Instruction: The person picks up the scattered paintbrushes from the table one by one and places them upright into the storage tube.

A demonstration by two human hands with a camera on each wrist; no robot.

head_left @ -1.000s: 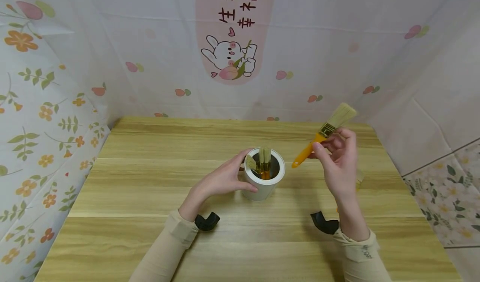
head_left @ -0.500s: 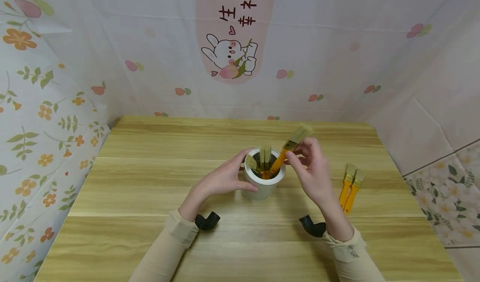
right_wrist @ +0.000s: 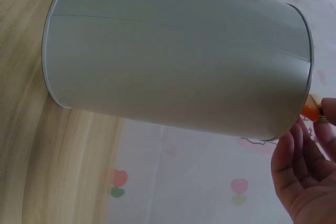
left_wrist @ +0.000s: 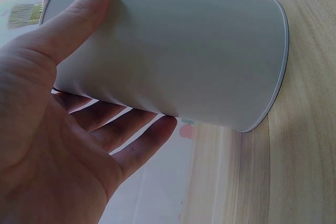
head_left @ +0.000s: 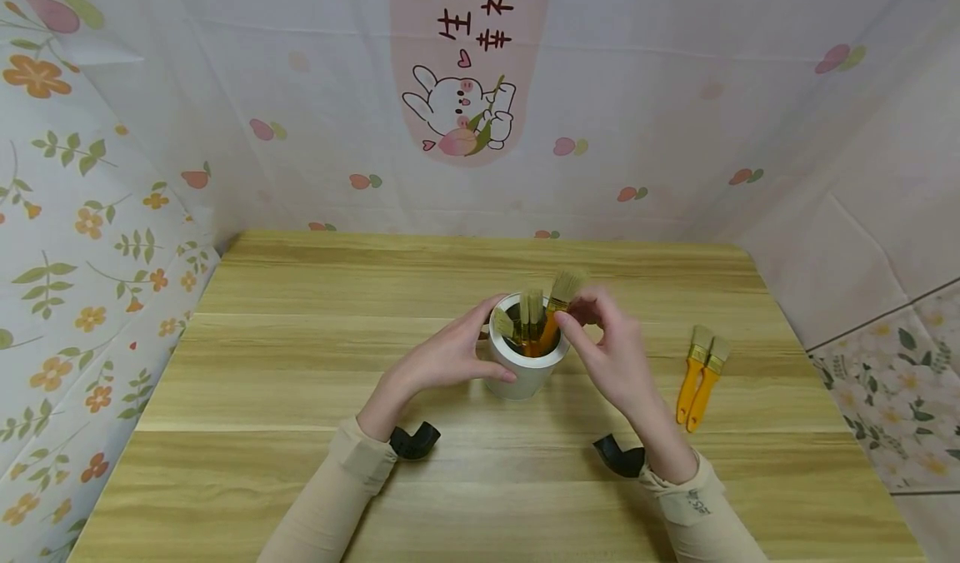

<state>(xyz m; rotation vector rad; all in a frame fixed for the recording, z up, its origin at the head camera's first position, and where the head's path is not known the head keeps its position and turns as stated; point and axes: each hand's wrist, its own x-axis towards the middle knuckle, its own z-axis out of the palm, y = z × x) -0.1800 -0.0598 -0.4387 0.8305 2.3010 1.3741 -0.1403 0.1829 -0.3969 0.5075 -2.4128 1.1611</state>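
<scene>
A white can (head_left: 517,384) stands upright near the middle of the table. My left hand (head_left: 442,359) grips its left side, thumb in front and fingers behind; the left wrist view shows the thumb and fingers on the can's wall (left_wrist: 184,51). Several paintbrushes (head_left: 531,309) stand inside, bristles up. With my right hand (head_left: 611,355) I pinch another paintbrush (head_left: 567,286) at the can's right rim, its orange handle lowered inside and its bristles up. In the right wrist view a bit of that orange handle (right_wrist: 311,108) shows beside my right fingers. The handle's lower end is hidden.
Two orange-handled paintbrushes (head_left: 699,378) lie side by side on the right of the wooden table (head_left: 285,363). Black curved pieces (head_left: 415,440) sit at both wrists. A printed cloth (head_left: 300,130) hangs behind the table and along its sides.
My right hand has moved left, bringing the paintbrush from the air at the right into the can, now more upright. The two paintbrushes on the table came into view. My left hand stayed put.
</scene>
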